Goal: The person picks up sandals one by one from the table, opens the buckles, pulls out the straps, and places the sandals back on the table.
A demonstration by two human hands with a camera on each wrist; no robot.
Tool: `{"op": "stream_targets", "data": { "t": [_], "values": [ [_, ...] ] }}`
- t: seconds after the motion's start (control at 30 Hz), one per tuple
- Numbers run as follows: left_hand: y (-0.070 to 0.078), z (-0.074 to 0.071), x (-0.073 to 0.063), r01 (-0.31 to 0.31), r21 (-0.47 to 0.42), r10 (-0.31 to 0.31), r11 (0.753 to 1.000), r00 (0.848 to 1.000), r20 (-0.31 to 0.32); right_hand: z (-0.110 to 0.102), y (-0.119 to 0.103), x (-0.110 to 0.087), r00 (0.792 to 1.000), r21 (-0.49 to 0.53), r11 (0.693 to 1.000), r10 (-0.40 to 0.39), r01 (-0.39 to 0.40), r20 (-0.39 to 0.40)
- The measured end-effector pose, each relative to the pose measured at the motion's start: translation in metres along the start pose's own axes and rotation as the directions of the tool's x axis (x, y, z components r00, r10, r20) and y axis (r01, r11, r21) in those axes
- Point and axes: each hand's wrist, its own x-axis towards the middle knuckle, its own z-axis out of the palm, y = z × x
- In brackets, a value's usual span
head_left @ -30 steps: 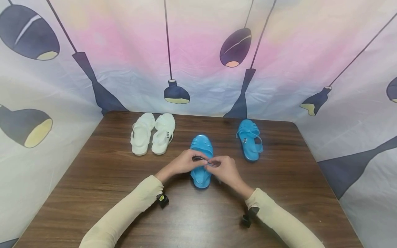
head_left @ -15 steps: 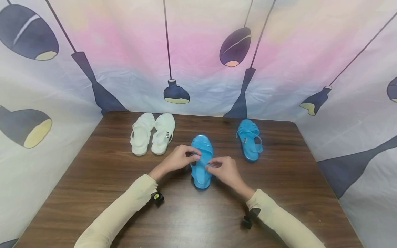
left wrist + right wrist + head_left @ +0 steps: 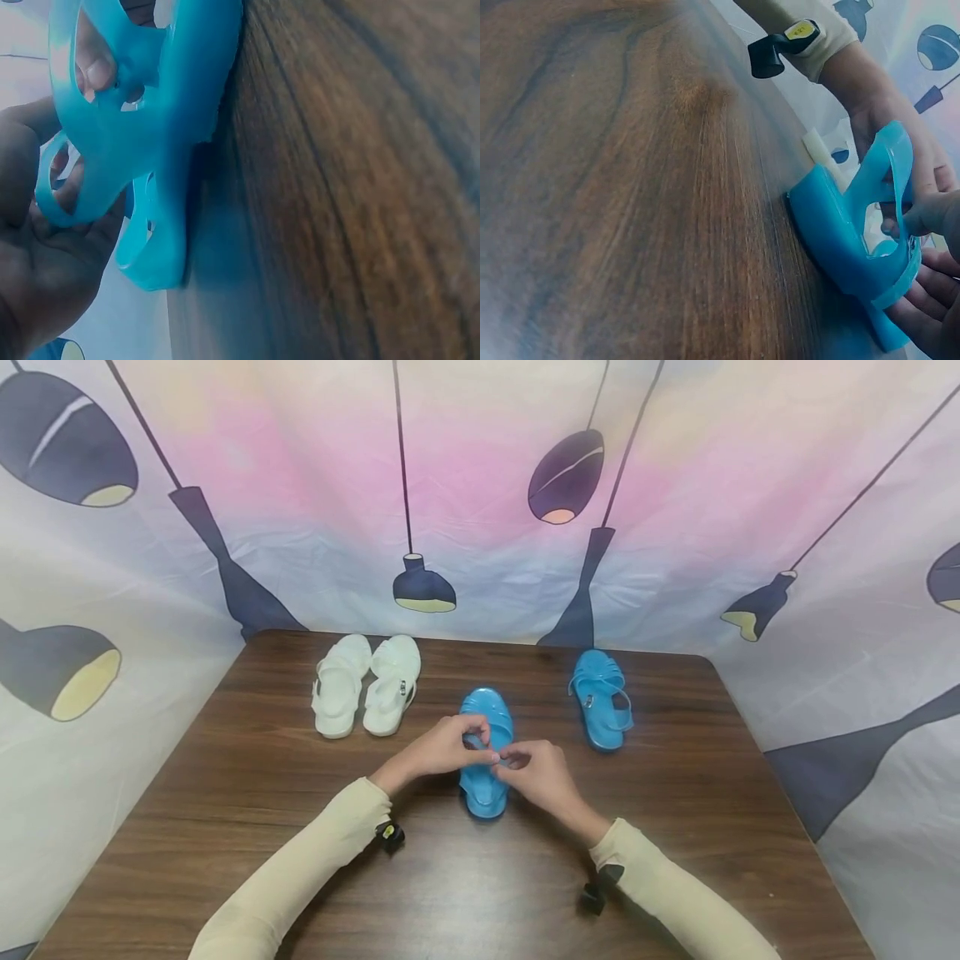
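A blue sandal (image 3: 486, 789) lies sole down in the middle of the table, toe pointing to the back. My left hand (image 3: 442, 747) comes over it from the left and pinches its thin ankle strap (image 3: 54, 196) between thumb and fingers. From the right, my right hand (image 3: 543, 772) pinches the sandal's strap side, its fingertips close to the left thumb. In the right wrist view the heel part (image 3: 832, 217) stands in front of both hands, and the fingers (image 3: 922, 292) reach under the side band. The buckle is hidden by the fingers.
A second blue sandal (image 3: 603, 718) stands at the back right of the brown wooden table (image 3: 480, 893). Two white sandals (image 3: 337, 702) lie side by side at the back left. A printed cloth (image 3: 487, 468) hangs behind the table's far edge.
The left hand drew back to the left from the right hand, then returned to meet it over the sandal. The right hand and the other sandals stayed nearly in place.
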Motion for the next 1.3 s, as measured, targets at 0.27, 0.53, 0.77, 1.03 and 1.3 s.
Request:
{"op": "stream_targets", "data": {
  "t": [0.27,0.53,0.77,1.03,1.3],
  "values": [
    [-0.005,-0.005,0.0,-0.044,0.076,0.038,0.996,0.996,0.075,0.0,0.001,0.0,1.0,-0.018,1.0,0.003,-0.003,-0.005],
    [-0.008,-0.012,-0.004,-0.049,0.088,0.047,0.995,0.999,0.015,-0.001,-0.001,-0.002,1.0,-0.037,0.999,0.0,-0.001,-0.001],
    [-0.008,-0.01,-0.004,-0.086,0.101,0.083,0.991,0.996,0.031,0.0,-0.001,-0.001,1.0,-0.044,0.999,-0.005,0.005,-0.004],
    [-0.005,-0.009,-0.002,-0.077,0.137,0.065,0.988,0.994,0.092,0.001,-0.001,-0.002,1.0,-0.043,0.999,-0.011,0.011,-0.002],
    [-0.014,-0.008,-0.007,-0.095,0.137,0.087,0.986,0.994,0.063,-0.001,0.001,-0.004,1.0,-0.05,0.998,-0.024,0.023,-0.011]
  ]
}}
